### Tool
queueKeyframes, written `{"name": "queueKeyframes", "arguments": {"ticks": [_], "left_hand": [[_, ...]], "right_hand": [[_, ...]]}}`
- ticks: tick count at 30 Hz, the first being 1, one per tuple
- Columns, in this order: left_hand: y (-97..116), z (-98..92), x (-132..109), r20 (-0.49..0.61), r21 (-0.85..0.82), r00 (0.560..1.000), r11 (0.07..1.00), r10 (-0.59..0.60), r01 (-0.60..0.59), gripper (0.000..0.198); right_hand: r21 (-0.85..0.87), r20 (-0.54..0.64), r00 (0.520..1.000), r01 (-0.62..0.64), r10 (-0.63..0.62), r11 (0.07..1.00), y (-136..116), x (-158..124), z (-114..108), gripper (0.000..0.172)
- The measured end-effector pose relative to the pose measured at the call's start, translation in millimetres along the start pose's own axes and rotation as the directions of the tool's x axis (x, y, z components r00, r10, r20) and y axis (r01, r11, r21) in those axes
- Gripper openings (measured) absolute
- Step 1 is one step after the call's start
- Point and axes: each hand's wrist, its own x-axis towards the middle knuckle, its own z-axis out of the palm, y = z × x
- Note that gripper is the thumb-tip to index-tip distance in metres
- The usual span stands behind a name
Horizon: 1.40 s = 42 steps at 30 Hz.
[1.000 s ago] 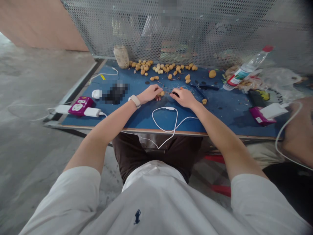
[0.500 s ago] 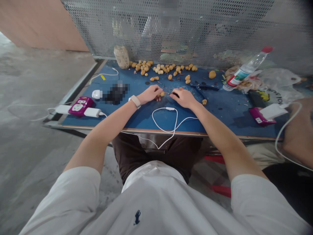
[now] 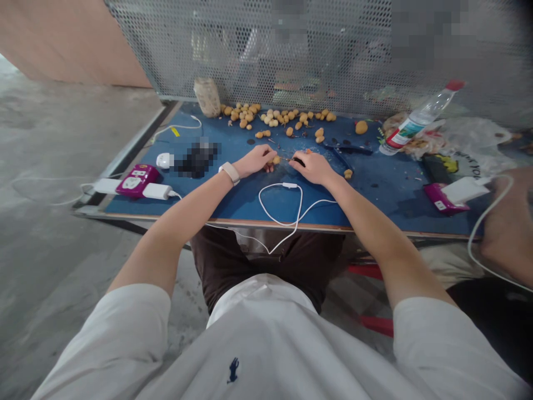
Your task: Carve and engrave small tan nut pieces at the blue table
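Observation:
My left hand [image 3: 263, 158] is closed, fingers pinched around a small tan gourd-like piece [image 3: 276, 159] just above the blue tabletop [image 3: 233, 197]. Facing it, my right hand [image 3: 311, 165] is closed round a thin tool with a dark handle [image 3: 298, 161]; its narrow tip points at the piece, and its exact kind is too small to tell. Pale crumbs lie just behind my right hand. Close by are a two-lobed tan gourd [image 3: 320, 135] and another small one [image 3: 348, 174] beside my right wrist.
Many more tan gourds [image 3: 245, 114] line the mesh panel [image 3: 250, 50], beside a cloudy jar [image 3: 207, 97]. To the right are blue-handled pliers [image 3: 350, 149], a bottle [image 3: 416, 125] and plastic bags. A white cable [image 3: 298, 211] loops in front; purple power sockets [image 3: 137, 180] sit left.

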Motion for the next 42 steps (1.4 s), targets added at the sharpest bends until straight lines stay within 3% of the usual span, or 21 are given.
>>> {"name": "queueKeyframes", "arguments": {"ticks": [12, 26, 31, 42], "left_hand": [[-1, -0.4, 0, 0.014, 0.010, 1.000, 1.000, 0.006, -0.007, 0.043], [-8, -2.9, 5, 0.013, 0.007, 1.000, 1.000, 0.025, -0.025, 0.041], [-9, -3.2, 5, 0.012, 0.040, 0.998, 0.997, 0.060, -0.060, 0.041], [-8, -1.7, 2, 0.003, -0.110, 0.999, 0.993, 0.047, -0.046, 0.034]], "right_hand": [[0.009, -0.001, 1.000, 0.004, -0.004, 1.000, -1, 0, -1, 0.086], [0.018, -0.018, 1.000, 0.004, -0.003, 1.000, -2, 0, -1, 0.078], [0.029, -0.031, 0.998, -0.061, 0.062, 0.998, -5, -1, -3, 0.076], [0.050, -0.033, 0.999, -0.042, 0.043, 0.998, -1, -3, -5, 0.082]]}}
